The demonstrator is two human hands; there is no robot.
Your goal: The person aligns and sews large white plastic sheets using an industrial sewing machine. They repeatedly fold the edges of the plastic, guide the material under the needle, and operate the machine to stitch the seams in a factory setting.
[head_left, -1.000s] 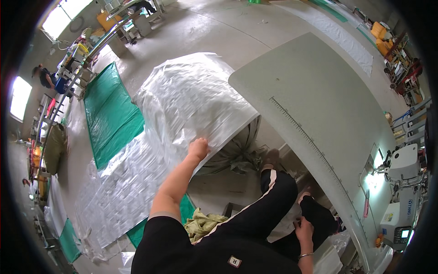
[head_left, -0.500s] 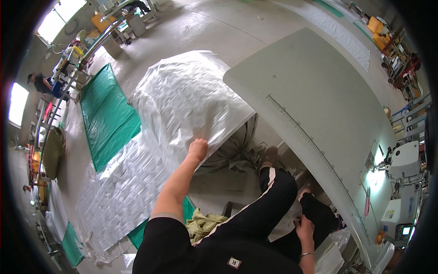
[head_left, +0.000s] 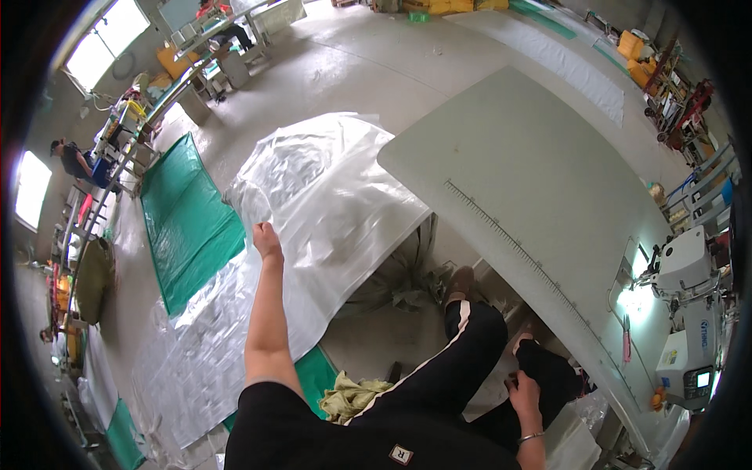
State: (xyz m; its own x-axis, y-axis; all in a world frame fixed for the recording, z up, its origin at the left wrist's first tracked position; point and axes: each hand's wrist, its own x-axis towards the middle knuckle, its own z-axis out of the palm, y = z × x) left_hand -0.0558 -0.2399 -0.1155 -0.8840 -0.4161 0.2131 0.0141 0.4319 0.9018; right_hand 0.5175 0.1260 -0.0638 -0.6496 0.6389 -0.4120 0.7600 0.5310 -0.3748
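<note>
A large sheet of clear plastic film (head_left: 337,204) spreads over a dark bundle (head_left: 407,270) and down across the floor to the left. My left hand (head_left: 268,241), arm stretched forward, is closed in a pinch at the film, gripping a fold of it. Close to my right knee, my right hand (head_left: 525,394) hangs low with fingers curled; whatever they may hold is hidden. A sewing machine (head_left: 685,313) with a lit lamp stands to the right on a pale table (head_left: 517,157) bearing a ruler scale. Red-handled snips (head_left: 627,345) lie beside the machine.
A green tarp (head_left: 188,223) lies on the floor left of the film. A crumpled yellow-green cloth (head_left: 352,395) sits by my left thigh. The table's curved edge runs along my right side. Farther left, a person (head_left: 74,160) is by a long workbench; carts (head_left: 681,117) stand far right.
My left hand has moved left and forward, drawing the film's fold with it, so a smoother layer shows on the right. My right hand has stayed nearly still; the view shifted slightly.
</note>
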